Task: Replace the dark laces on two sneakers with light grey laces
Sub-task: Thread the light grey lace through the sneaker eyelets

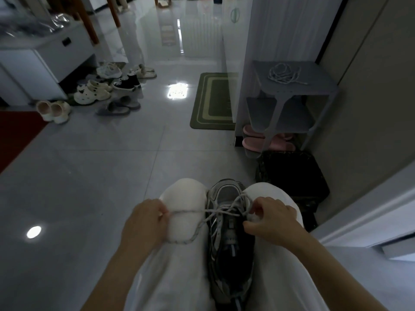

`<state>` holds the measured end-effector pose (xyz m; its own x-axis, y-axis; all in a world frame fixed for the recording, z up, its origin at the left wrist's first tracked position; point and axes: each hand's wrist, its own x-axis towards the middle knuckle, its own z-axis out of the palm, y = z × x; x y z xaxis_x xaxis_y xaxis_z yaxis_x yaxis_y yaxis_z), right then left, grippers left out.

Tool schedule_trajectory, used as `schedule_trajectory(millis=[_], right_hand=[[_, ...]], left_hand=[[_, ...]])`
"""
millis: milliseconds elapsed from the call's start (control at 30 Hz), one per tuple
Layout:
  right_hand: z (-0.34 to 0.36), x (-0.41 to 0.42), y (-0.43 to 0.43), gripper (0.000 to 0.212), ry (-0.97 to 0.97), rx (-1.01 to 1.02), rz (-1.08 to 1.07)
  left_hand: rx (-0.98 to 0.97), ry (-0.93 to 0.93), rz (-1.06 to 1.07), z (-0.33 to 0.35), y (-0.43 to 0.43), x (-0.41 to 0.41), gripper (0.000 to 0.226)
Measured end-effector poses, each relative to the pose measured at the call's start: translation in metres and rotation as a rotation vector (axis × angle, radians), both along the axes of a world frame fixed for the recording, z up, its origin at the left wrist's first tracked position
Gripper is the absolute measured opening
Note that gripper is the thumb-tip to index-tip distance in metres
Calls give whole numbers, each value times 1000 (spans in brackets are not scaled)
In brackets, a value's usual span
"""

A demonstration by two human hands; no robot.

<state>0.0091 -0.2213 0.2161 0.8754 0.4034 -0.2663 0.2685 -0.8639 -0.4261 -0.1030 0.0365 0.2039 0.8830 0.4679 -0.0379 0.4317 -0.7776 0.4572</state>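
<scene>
Floor [94, 167]: grey tile hallway; person seated.
Sneaker [231, 239]: wedged between the knees, toe toward the viewer, apparently to steady it for lacing.
Light grey lace [190, 211]: crossed through the upper eyelets.
Left hand [143, 223]: fingers pinching one lace end, drawn sideways taut.
Right hand [272, 218]: fingers pinched at the eyelets, probably on the lace.
Spare lace [284, 74]: coiled on the shelf [318, 84], likely for the second sneaker.
</scene>
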Motion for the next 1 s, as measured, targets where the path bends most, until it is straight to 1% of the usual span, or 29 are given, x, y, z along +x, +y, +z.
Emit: schedule_trajectory(millis=[33,100,167,233,267,333,433,500,567,633,667,733,833,900,933,1000], right_hand=[[1,0,1,37,22,29,18],[0,0,2,28,31,102,45],[-3,2,2,26,21,220,7],[-7,5,0,26,-13,328,-57],[-9,6,-1,27,-28,335,-68],[-11,6,-3,28,-37,299,-56],[-8,4,-5,24,-31,269,-64],[-2,0,0,27,-47,225,-85],[3,-5,9,36,-57,133,-85],[3,-8,16,52,-41,52,-48],[2,-9,17,55,-35,24,-27],[3,-8,16,50,-24,10,-14],[4,-7,10,31,-13,35,-20],[3,-8,7,21,-5,65,-30],[2,-7,6,20,5,87,-40],[3,-7,5,24,32,130,-49]], left_hand=[[23,-42,-57,1,-9,2,4],[22,-147,-165,6,-33,13,24],[-6,-233,-277,10,-60,28,24],[10,-199,-397,10,-85,39,18],[38,-149,-426,9,-93,42,18],[86,-67,-419,6,-102,48,20],[127,-30,-396,8,-104,56,21],[150,-2,-415,10,-105,60,20],[185,41,-442,10,-105,63,19],[190,79,-449,10,-105,65,18],[195,91,-457,11,-105,66,19],[222,78,-476,12,-105,64,23],[211,12,-462,13,-99,54,23],[98,-33,-410,15,-85,44,19],[35,-41,-374,15,-74,39,16],[-18,-44,-298,17,-49,28,11]])
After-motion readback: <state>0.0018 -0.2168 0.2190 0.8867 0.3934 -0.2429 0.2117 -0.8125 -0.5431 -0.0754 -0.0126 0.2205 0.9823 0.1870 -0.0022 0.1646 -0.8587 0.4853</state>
